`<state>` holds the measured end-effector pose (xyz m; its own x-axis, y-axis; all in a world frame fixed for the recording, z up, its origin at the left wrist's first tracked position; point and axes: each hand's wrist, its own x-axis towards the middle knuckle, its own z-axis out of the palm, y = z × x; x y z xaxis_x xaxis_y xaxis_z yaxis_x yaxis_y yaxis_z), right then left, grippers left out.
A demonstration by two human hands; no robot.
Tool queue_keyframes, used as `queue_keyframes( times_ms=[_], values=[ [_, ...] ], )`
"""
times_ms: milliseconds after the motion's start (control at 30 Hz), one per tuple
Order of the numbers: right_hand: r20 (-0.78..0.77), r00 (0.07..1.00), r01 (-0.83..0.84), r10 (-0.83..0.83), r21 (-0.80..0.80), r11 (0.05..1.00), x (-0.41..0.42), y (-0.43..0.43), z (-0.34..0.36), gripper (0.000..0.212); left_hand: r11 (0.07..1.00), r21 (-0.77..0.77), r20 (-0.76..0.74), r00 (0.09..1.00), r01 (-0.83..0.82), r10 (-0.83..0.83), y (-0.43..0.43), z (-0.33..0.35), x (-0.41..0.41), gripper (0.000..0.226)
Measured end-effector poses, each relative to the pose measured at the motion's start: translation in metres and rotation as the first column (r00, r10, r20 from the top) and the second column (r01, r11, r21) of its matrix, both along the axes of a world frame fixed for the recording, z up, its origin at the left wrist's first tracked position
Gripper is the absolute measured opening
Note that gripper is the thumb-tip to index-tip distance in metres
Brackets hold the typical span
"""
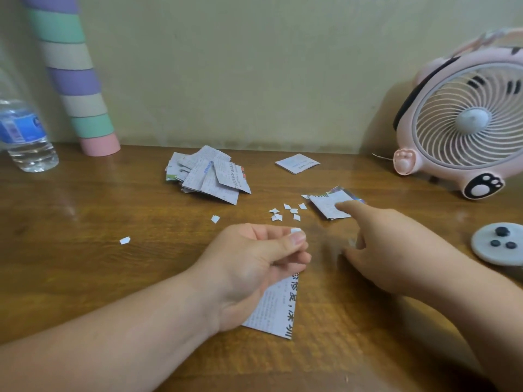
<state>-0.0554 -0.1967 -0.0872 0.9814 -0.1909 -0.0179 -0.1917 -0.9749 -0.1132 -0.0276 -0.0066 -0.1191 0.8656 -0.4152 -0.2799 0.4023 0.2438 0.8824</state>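
- The left hand (254,264) is clenched around a folded printed sheet (278,306). The sheet's lower end sticks out below the palm, low over the table (85,199).
- Its thumb and forefinger pinch one tiny white scrap (295,230) at the top, which looks torn off that sheet.
- The right hand (390,250) grasps nothing. Its forefinger is stretched out with the tip on a small folded paper (328,206) just beyond, probably to pin it down or drag it closer. The other fingers are too blurred to read.
- Loose bits (287,206) lie on the table beyond the hands: six in a tight cluster and two strays further left, so eight as far as I can count. They sit where torn pieces would drop, so they look like waste and not like things set down on purpose.
- A pile of folded papers (208,174) is heaped at the back centre, too overlapped to count. I take it for stock, either finished or waiting.
- One lone folded paper (297,163) lies apart, to the right of the pile.
- Around the edges, out of the way of the work:
  - one pink fan (464,120) on the right
  - one water bottle (25,137) on the left
  - one striped tube (73,80) leaning on the wall
  - one white disc (481,239) carrying three dark dots, near the right hand
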Motion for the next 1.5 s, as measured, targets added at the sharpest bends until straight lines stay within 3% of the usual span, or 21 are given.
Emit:
queue_keyframes(
  times_ms=[67,133,233,300,367,700,900,1033,1200,1367,1500],
  values=[
    [-0.002,1.0,0.021,-0.022,-0.091,0.996,-0.005,0.003,0.004,0.059,1.0,0.01,0.021,1.0,0.007,-0.007,0.0,-0.002,0.0,0.033],
    [0.103,0.995,0.025,-0.015,-0.094,0.995,-0.009,0.005,0.006,0.047,1.0,0.022,0.037,0.999,0.006,-0.006,-0.002,-0.003,0.0,0.022],
    [0.413,0.908,-0.173,0.067,0.225,0.959,-0.014,0.008,-0.001,0.013,1.0,0.024,0.043,0.999,-0.004,0.003,-0.002,-0.004,0.0,0.011],
    [0.492,0.867,-0.328,0.074,0.452,0.829,-0.017,0.017,-0.005,0.018,1.0,0.017,0.054,0.999,-0.003,0.002,-0.003,-0.005,0.001,0.014],
    [0.481,0.873,-0.384,0.081,0.575,0.722,-0.018,0.026,-0.013,0.023,1.0,0.016,0.063,0.998,-0.008,0.007,-0.003,-0.006,0.001,0.016],
    [0.491,0.867,-0.459,0.086,0.721,0.519,-0.011,0.034,-0.03,0.016,1.0,-0.008,0.088,0.996,-0.029,0.03,-0.005,-0.008,0.002,0.023],
    [0.481,0.873,-0.449,0.083,0.725,0.522,-0.01,0.034,-0.03,0.016,0.998,-0.051,0.085,0.995,-0.048,0.052,-0.004,-0.011,0.003,0.034],
    [0.467,0.881,-0.438,0.075,0.746,0.502,-0.011,0.034,-0.029,0.015,0.998,-0.039,0.1,0.994,-0.05,0.053,-0.004,-0.012,0.003,0.02],
    [0.467,0.882,-0.426,0.058,0.74,0.52,-0.008,0.034,-0.032,0.013,0.999,-0.036,0.112,0.993,-0.02,0.024,-0.003,-0.017,0.006,0.02],
    [0.491,0.871,-0.381,-0.01,0.689,0.616,-0.005,0.033,-0.034,0.012,0.998,-0.06,0.12,0.993,-0.009,0.016,-0.004,-0.017,0.005,0.028],
    [0.499,0.865,-0.324,-0.059,0.643,0.694,-0.002,0.031,-0.033,0.011,0.994,-0.104,0.071,0.997,-0.019,0.027,-0.003,-0.017,0.004,0.049]
  ],
)
